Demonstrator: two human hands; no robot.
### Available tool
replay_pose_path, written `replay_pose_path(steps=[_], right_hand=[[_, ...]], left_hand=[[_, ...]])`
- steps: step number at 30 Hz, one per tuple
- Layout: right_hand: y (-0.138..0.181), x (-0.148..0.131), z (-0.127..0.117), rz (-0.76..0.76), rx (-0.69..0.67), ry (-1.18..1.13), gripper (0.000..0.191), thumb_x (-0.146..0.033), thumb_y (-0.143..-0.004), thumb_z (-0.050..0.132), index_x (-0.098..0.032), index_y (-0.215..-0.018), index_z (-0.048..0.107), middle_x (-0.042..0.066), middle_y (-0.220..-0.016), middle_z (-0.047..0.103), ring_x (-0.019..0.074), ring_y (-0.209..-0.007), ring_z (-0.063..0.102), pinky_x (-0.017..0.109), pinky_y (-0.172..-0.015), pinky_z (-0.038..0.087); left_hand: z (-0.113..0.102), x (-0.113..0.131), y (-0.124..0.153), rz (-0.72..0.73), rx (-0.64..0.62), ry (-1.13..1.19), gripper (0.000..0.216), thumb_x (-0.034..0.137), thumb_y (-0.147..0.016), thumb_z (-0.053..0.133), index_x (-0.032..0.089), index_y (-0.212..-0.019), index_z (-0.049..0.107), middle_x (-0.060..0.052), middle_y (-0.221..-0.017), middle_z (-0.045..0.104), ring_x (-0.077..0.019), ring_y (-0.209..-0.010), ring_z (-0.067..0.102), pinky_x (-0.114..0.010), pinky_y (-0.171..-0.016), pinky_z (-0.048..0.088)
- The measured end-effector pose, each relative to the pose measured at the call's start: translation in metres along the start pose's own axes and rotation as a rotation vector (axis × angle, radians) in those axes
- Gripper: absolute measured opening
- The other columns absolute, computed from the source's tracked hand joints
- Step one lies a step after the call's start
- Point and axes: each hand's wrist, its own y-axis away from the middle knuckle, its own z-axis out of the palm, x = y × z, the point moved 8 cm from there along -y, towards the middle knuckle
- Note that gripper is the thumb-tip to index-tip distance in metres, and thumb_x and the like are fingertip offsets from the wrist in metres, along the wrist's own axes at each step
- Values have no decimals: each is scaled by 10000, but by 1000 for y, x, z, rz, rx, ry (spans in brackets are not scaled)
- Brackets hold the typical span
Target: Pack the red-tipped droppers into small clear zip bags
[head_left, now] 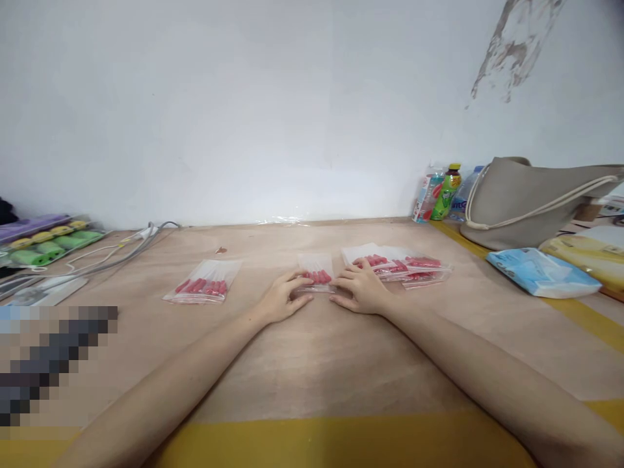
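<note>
A small clear zip bag (pixel 319 277) with several red, stick-like pieces in it lies flat on the table between my two hands. My left hand (pixel 285 297) holds its left edge, fingers over the bag and thumb near the lower edge. On the opposite edge, my right hand (pixel 361 288) has its fingertips and thumb at the lower corner. Just beyond the right hand is an overlapping pile of similar bags (pixel 407 265), partly hidden by that hand. Another filled bag (pixel 202 282) lies by itself to the left.
Cables (pixel 117 250) and a pack of coloured rolls (pixel 53 242) lie at the left. Bottles (pixel 446 193) stand against the wall at the back right. Nearer are a grey bag (pixel 531 201) and a blue tissue pack (pixel 543 272). Yellow tape (pixel 312 442) runs along the table's front.
</note>
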Motion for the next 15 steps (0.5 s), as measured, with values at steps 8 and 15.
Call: replay_pose_path(steps=[8,15], right_hand=[[3,1,-4,59,78,53,195,-342,-769,528,-200,-791,660,23,-694,666,162,-736,513,390,-848,205],[1,6,-4,108,129,128,180,-274,-793,519,-199,-705,658,14,-652,660,144,-700,498,363,-770,204]], left_hand=[[5,-9,-7,-62,27,52,178,258,-871,487,201,-914,649,-23,-965,651,-157,-883,602,-273,-810,459],[4,-15,-9,-112,36,24,218,283,-899,433,199,-913,633,-13,-851,668,-159,-773,609,-264,-707,455]])
